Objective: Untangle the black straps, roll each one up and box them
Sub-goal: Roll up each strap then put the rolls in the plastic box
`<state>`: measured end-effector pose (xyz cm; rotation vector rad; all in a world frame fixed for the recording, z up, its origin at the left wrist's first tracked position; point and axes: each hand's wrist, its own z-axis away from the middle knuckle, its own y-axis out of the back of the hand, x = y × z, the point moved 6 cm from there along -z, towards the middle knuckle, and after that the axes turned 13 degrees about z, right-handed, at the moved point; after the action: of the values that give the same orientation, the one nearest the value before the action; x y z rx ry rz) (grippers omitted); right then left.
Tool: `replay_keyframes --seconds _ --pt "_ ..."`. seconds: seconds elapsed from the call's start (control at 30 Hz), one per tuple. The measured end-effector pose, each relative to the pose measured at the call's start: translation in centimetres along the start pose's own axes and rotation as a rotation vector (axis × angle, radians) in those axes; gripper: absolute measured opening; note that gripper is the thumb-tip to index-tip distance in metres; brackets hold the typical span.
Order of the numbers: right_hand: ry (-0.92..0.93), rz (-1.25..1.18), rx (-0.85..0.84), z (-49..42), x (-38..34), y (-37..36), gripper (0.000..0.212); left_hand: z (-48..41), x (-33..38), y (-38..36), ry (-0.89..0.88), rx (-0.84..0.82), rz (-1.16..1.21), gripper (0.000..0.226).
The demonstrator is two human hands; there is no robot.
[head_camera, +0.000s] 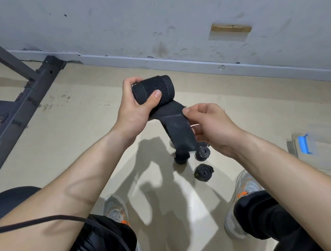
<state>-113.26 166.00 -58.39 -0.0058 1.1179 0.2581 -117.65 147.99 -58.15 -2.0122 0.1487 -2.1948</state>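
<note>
Cable: a black cable crosses the left forearm, nearer the person than either grip.
Legs: black trousers and grey shoes with orange marks are below both grips, one shoe on each side.
Near floor roll: a rolled black strap, the near floor roll, lies on the floor below the right-hand grip.
Paired floor rolls: the left floor roll and the right floor roll lie just beside each other, just beyond the near one.
Box: a pale box with a blue latch sits on the floor, right of the right-hand grip and well apart from the floor rolls.
Right-hand grip: the right hand pinches the edge of the loose tail between thumb and fingers.
Loose tail: it hangs flat from the roll, down past the right-hand grip, to above the paired floor rolls.
Left-hand grip: the left hand is closed round the strap roll, thumb across its face.
Strap roll: held in the air, above and left of the right-hand grip.
Frame: a dark metal frame stands left of the left-hand grip.
Wall: a scuffed grey wall with a skirting lies beyond both grips.
</note>
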Motion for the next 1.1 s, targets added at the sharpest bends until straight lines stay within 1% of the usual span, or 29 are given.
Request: replay_keyframes --seconds 0.03,0.1,0.17,0.27,0.33,0.4,0.5,0.63,0.73,0.8,0.87,0.97,1.03,1.1 --pt "0.007 -0.011 0.021 0.0 -0.1 0.3 0.005 0.0 0.0 0.0 0.005 -0.013 0.02 0.037" --pt "0.064 -0.042 0.04 -0.2 -0.5 0.9 0.01 0.2 0.0 -0.2 0.024 -0.05 0.02 0.038" --pt "0.123 -0.014 -0.003 -0.3 -1.1 1.1 0.012 0.5 -0.2 -0.6 0.052 -0.083 0.008 0.039" --pt "0.162 0.15 -0.08 -0.3 -1.6 1.1 0.018 0.5 -0.6 -0.6 0.082 -0.082 0.014 0.041" --pt "0.18 0.263 -0.094 -0.5 -1.6 1.5 0.024 0.3 -0.6 -0.4 0.097 -0.079 0.029 0.041" --pt "0.208 0.324 -0.106 -0.6 -1.7 1.7 0.031 0.2 -0.6 -0.1 0.119 -0.073 0.056 0.042" --pt "0.33 0.452 -0.102 -0.4 -2.2 1.5 0.04 0.2 -0.7 -0.1 0.161 -0.062 0.098 0.042" --pt "0.466 0.578 -0.029 -0.1 -2.7 1.3 0.032 0.4 -0.9 -0.3 0.202 -0.07 0.107 0.037" --pt "0.54 0.581 0.019 -0.3 -3.1 1.7 0.011 0.9 -1.3 -1.1 0.23 -0.132 0.102 0.034" --pt "0.561 0.555 0.053 -0.4 -3.1 2.1 0.002 1.2 -1.7 -1.7 0.264 -0.191 0.095 0.032" --pt "0.575 0.551 0.098 -0.5 -3.0 2.3 0.006 1.5 -2.1 -2.2 0.308 -0.241 0.091 0.036" --pt "0.581 0.539 0.153 -0.6 -2.9 2.5 0.015 2.0 -2.1 -3.0 0.349 -0.298 0.144 0.054" --pt "0.577 0.492 0.171 -0.6 -2.9 2.5 0.015 2.2 -2.2 -3.3 0.369 -0.321 0.185 0.06" --pt "0.573 0.439 0.178 -0.6 -2.9 2.5 0.011 2.4 -2.2 -3.5 0.397 -0.32 0.276 0.064"
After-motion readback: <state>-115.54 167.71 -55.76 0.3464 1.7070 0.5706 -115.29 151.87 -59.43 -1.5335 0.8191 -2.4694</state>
